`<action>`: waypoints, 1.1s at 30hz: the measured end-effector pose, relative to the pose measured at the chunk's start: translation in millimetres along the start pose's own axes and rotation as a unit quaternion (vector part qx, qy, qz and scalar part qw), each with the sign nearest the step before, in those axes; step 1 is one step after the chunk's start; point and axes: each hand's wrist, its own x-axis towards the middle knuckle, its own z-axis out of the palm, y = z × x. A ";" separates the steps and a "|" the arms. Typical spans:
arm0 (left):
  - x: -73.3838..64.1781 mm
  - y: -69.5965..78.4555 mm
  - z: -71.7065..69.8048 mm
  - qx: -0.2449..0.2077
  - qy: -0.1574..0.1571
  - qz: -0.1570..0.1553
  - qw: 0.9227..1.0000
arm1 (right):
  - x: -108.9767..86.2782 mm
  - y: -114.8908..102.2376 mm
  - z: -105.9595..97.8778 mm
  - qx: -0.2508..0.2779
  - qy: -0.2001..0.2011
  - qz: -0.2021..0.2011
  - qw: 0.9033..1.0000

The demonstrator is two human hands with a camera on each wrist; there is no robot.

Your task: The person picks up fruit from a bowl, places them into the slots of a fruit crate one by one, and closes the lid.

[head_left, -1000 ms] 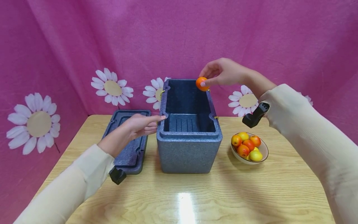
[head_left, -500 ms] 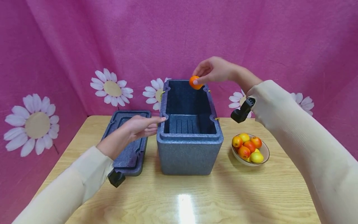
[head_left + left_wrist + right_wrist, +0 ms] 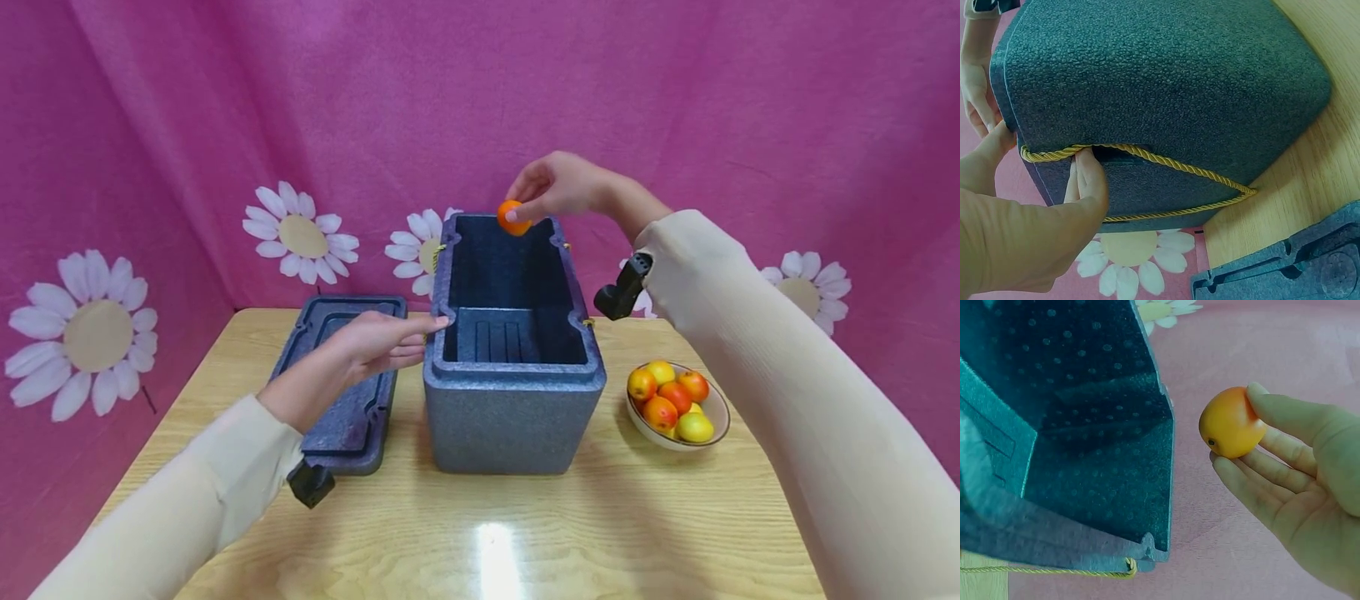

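Partly hidden by hands (image 3: 378, 340) (image 3: 558, 187): orange fruit (image 3: 1229, 423), box (image 3: 513, 425), lid (image 3: 345, 427).

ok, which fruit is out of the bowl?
The orange fruit pinched in the right hand, up by the box's far end; the other visible fruits all sit in the bowl.

Smooth fruit (image 3: 1229, 428) in the right hand (image 3: 564, 185)
At the left hand (image 3: 369, 340), the box (image 3: 1166, 69) looks pebbled, foam-like, the rope (image 3: 1179, 165) shiny; below, the table (image 3: 390, 533) is glossy wood; behind, matt cloth (image 3: 480, 108) hangs.
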 end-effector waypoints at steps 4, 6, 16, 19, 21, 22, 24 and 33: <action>-2.9 -1.3 2.6 0.002 0.001 0.004 1.000 | 5.0 0.2 3.9 0.001 0.000 0.007 1.000; -3.8 -1.4 4.0 0.000 0.005 0.003 1.000 | 7.2 -0.3 5.9 0.002 -0.003 0.012 1.000; -8.2 -1.2 7.6 0.003 0.022 -0.002 1.000 | 21.1 1.8 14.4 0.031 -0.017 0.034 0.999; -8.5 -2.6 8.2 0.003 0.015 0.001 1.000 | 23.7 7.1 17.6 0.033 -0.012 0.044 0.998; -8.6 -3.6 9.0 0.002 0.012 0.003 1.000 | 25.1 11.4 19.9 0.032 -0.007 0.049 0.998; -8.8 -4.2 9.4 0.003 0.009 0.004 1.000 | 25.6 13.5 21.0 0.031 -0.004 0.053 0.998; -9.3 -5.2 10.4 0.003 0.006 0.006 1.000 | 25.5 17.1 23.0 0.028 0.001 0.058 0.998; -11.0 -8.3 11.9 0.004 -0.002 0.012 1.000 | 23.9 23.7 30.4 0.031 0.005 0.063 0.998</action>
